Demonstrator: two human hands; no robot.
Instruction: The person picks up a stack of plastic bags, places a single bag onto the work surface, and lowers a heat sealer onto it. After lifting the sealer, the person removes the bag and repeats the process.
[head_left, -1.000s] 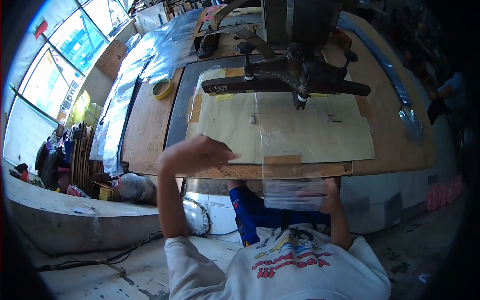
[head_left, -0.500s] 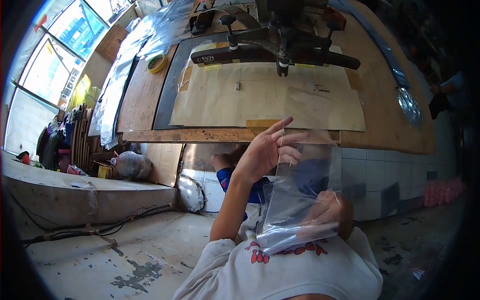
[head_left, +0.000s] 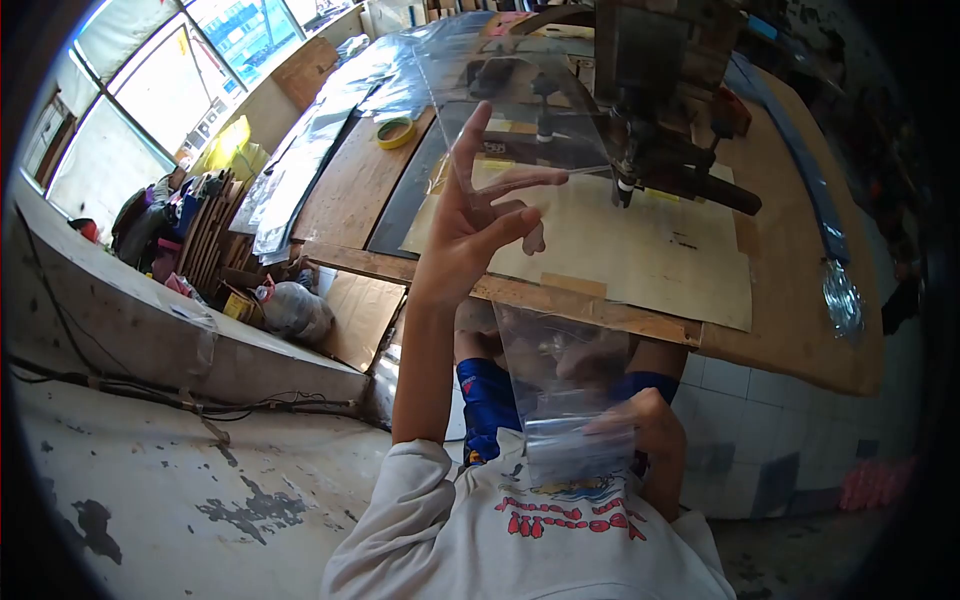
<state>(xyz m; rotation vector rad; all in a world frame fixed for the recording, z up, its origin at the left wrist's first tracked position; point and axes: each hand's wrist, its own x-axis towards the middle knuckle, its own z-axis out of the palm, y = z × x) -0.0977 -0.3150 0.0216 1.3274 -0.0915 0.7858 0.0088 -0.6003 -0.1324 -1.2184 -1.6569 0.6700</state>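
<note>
My left hand (head_left: 480, 215) is raised over the front of the table, index finger stretched up and the other fingers bent. A single clear plastic sheet (head_left: 540, 120) spreads from its fingers, over the view of the machine. Low in front of my chest, my right hand (head_left: 645, 425) is closed on the edge of more clear plastic sheets (head_left: 565, 370), whose lower end is folded and shiny. The number of sheets in it cannot be made out. Beyond the hands lies a pale board (head_left: 640, 255) with tape at its edges, under a dark metal press (head_left: 690, 170).
A wooden table (head_left: 345, 200) carries a yellow tape roll (head_left: 396, 132) and plastic sheets (head_left: 310, 150) at the left. A blue strip (head_left: 800, 170) runs along the right. A large clear bottle (head_left: 295, 308) and a low ledge (head_left: 200, 350) stand at the left.
My left hand has moved up and left, away from my right hand, with one clear sheet now separated from the others. My right hand stays near my chest. The view has turned right.
</note>
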